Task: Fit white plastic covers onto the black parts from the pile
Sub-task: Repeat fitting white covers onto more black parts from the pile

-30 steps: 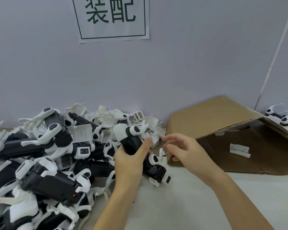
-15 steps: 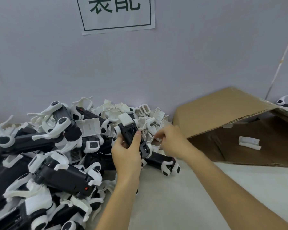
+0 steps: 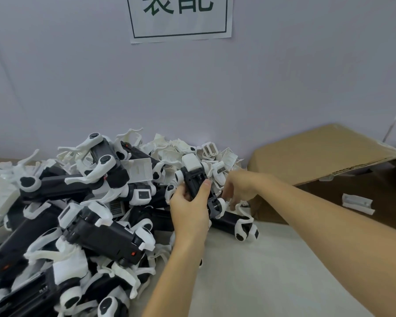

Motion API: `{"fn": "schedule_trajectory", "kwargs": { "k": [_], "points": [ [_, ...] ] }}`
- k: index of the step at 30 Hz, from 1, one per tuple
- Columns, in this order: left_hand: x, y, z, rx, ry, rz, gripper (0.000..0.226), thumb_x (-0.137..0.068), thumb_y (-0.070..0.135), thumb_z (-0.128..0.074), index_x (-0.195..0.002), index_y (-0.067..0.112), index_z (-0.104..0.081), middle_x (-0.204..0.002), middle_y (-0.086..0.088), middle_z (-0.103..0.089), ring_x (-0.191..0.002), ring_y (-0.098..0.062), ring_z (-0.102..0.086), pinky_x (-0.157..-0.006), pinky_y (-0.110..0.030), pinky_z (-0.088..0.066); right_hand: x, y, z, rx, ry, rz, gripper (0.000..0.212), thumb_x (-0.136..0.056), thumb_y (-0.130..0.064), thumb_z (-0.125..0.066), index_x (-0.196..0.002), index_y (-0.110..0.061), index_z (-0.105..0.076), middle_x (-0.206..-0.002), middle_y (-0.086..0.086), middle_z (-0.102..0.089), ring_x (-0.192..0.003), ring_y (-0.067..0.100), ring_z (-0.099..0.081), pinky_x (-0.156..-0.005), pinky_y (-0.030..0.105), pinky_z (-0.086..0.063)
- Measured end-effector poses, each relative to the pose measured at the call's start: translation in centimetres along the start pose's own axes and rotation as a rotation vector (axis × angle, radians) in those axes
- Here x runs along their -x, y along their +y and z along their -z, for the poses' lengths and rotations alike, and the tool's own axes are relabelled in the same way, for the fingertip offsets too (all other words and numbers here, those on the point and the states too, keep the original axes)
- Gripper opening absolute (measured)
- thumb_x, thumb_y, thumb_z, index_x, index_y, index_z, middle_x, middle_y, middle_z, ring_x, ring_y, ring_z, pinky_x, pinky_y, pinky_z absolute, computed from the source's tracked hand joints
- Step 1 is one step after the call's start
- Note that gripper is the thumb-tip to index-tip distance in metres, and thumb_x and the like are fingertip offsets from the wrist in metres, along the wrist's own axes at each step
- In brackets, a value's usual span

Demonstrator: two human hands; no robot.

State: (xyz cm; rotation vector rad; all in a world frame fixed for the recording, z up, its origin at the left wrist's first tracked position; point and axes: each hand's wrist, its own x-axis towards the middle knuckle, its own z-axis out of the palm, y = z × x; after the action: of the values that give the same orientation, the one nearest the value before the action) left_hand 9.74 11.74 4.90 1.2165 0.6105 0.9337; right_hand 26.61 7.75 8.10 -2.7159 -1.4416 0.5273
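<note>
Your left hand (image 3: pixel 190 207) grips a black part (image 3: pixel 196 181) above the pile (image 3: pixel 82 213). Your right hand (image 3: pixel 239 187) digs among the white covers (image 3: pixel 220 165), fingers curled, perhaps pinching one. Tugging there could tumble loose covers off the counter (image 3: pixel 272 271).

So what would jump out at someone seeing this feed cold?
First the big pile of black parts tangled with white plastic covers, heaped at left against the wall. Then the left hand gripping one black part at centre, while the right hand reaches into the covers. An open cardboard box lies at right.
</note>
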Motion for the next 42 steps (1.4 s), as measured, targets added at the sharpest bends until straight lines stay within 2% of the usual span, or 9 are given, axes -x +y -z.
{"fn": "schedule_trajectory", "kwargs": {
  "k": [4,8,14,17,21,25,31,36,42],
  "points": [
    [-0.1,0.1,0.1,-0.003,-0.02,0.009,0.006,-0.091,0.026,-0.072,-0.093,0.02,-0.072,-0.08,0.009,-0.076,-0.08,-0.012,-0.073,-0.083,-0.038,-0.059,-0.2,0.0,-0.1,-0.059,0.021,-0.021,0.019,-0.089,-0.003,-0.072,-0.102,-0.013,-0.08,-0.107,-0.002,-0.076,-0.101,0.015,-0.069,-0.091,0.029,-0.057],
    [0.0,0.2,0.0,-0.009,-0.03,0.02,0.006,-0.091,0.025,-0.071,-0.094,0.02,-0.072,-0.079,0.01,-0.076,-0.079,-0.011,-0.073,-0.082,-0.037,-0.06,0.1,-0.4,-0.1,-0.024,-0.037,-0.061,0.029,-0.091,0.008,-0.06,-0.106,-0.009,-0.078,-0.116,0.007,-0.073,-0.106,0.022,-0.07,-0.092,0.036,-0.058],
    [0.1,0.4,0.1,0.003,-0.039,0.028,0.009,-0.091,0.025,-0.07,-0.097,0.019,-0.072,-0.081,0.01,-0.076,-0.079,-0.01,-0.073,-0.08,-0.034,-0.059,0.8,-0.8,0.2,0.151,-0.061,-0.043,0.028,-0.094,-0.002,-0.061,-0.114,-0.014,-0.076,-0.117,0.001,-0.073,-0.101,0.017,-0.067,-0.077,0.023,-0.054],
    [0.2,0.5,0.2,0.022,-0.034,0.034,0.01,-0.091,0.024,-0.071,-0.097,0.016,-0.072,-0.081,0.005,-0.077,-0.085,-0.019,-0.074,-0.083,-0.04,-0.06,1.5,-1.0,0.8,0.173,0.041,-0.048,0.021,-0.091,-0.012,-0.067,-0.109,-0.004,-0.074,-0.112,0.012,-0.072,-0.106,0.027,-0.068,-0.087,0.036,-0.057],
    [0.2,0.5,0.1,0.01,-0.037,0.031,0.009,-0.091,0.023,-0.07,-0.098,0.017,-0.072,-0.081,0.005,-0.077,-0.086,-0.02,-0.074,-0.085,-0.043,-0.06,3.3,-1.0,2.1,0.104,0.18,-0.039,0.022,-0.089,-0.011,-0.054,-0.103,0.001,-0.065,-0.108,0.018,-0.067,-0.083,0.026,-0.06,-0.068,0.033,-0.049],
    [0.3,0.5,0.0,-0.012,-0.052,0.01,0.008,-0.092,0.023,-0.07,-0.099,0.019,-0.072,-0.083,0.006,-0.077,-0.086,-0.016,-0.073,-0.09,-0.048,-0.058,6.1,0.2,1.9,-0.237,0.383,0.031,0.003,-0.091,-0.022,-0.057,-0.09,-0.019,-0.058,-0.092,-0.001,-0.062,-0.077,0.014,-0.054,-0.06,0.024,-0.04],
    [0.8,0.2,-0.6,0.029,-0.14,-0.018,0.018,-0.099,0.016,-0.057,-0.109,0.02,-0.071,-0.095,0.006,-0.077,-0.097,-0.014,-0.071,-0.093,-0.043,-0.055,9.9,1.5,-2.6,-0.741,0.579,0.051,0.031,-0.082,-0.027,-0.075,-0.1,-0.035,-0.051,-0.101,0.003,-0.068,-0.081,0.026,-0.066,-0.076,0.039,-0.056],
    [1.3,-0.3,-0.9,-0.01,-0.257,-0.074,0.028,-0.101,0.01,-0.049,-0.117,0.022,-0.068,-0.108,0.004,-0.075,-0.106,-0.013,-0.068,-0.094,-0.036,-0.05,11.8,1.6,-2.1,-0.604,0.478,0.09,0.048,-0.081,-0.019,-0.07,-0.117,-0.041,-0.049,-0.094,0.003,-0.067,-0.06,0.008,-0.059,-0.062,0.02,-0.05],
    [1.7,-0.9,-1.4,-0.104,-0.368,-0.18,0.035,-0.102,0.01,-0.05,-0.125,0.034,-0.06,-0.116,0.02,-0.071,-0.114,0.003,-0.062,-0.089,-0.012,-0.047,13.5,1.6,-0.6,-0.538,0.483,0.091,0.067,-0.077,-0.044,-0.08,-0.132,-0.046,-0.043,-0.099,-0.009,-0.066,-0.079,0.002,-0.064,-0.075,0.021,-0.051]
  ]
}}
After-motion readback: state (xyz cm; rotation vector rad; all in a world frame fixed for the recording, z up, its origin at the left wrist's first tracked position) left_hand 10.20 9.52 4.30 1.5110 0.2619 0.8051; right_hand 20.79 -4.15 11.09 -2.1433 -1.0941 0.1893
